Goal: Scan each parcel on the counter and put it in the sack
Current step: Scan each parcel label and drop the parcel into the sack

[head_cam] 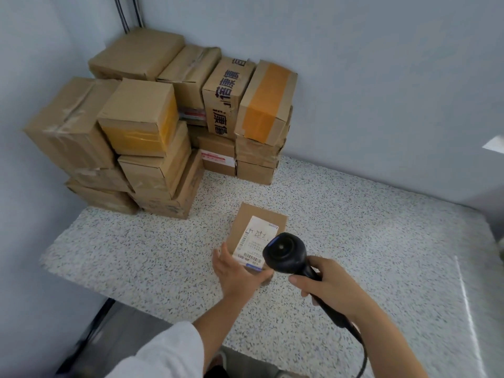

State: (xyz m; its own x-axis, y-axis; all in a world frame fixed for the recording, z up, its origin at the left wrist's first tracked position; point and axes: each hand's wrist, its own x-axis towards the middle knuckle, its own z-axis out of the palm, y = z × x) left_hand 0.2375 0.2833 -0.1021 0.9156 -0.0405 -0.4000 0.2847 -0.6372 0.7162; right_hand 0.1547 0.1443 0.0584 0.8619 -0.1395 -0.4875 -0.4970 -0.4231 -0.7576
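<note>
A small brown cardboard parcel [253, 230] lies flat on the speckled counter [354, 236], with a white barcode label [256, 241] facing up. My left hand [234, 271] holds the parcel's near end, thumb curled along its front edge. My right hand [327, 287] grips the handle of a black barcode scanner [285, 253]. The scanner's head hovers over the label's right side, close above the parcel. The scanner's cable hangs down past my right wrist. The sack is not in view.
A pile of several taped cardboard boxes [152, 126] fills the far left corner of the counter against the grey walls. The counter's near edge [169, 320] runs just under my left forearm, with floor below.
</note>
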